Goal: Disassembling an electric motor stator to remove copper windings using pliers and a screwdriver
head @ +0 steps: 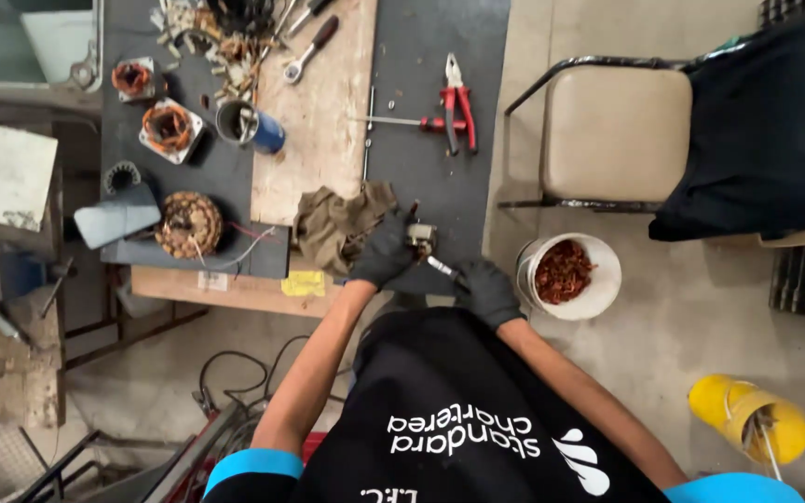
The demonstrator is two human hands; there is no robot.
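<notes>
My left hand (382, 250), in a black glove, grips a small metal motor part (421, 235) at the front edge of the dark workbench (421, 56). Just to its right, my right hand (488, 291), also in a black glove, holds a thin metal tool (441, 267) whose tip points up and left against the part. Both hands are close together above my black apron (458, 428). A crumpled brown rag (333, 224) lies right beside my left hand.
Red-handled pliers (458, 107), a ratchet wrench (309, 47), a metal cup (252, 126) and copper-wound stators (170, 126) lie on the bench. A white bucket of copper scrap (570, 275), a beige chair (617, 130) and a yellow container (752, 414) stand at right.
</notes>
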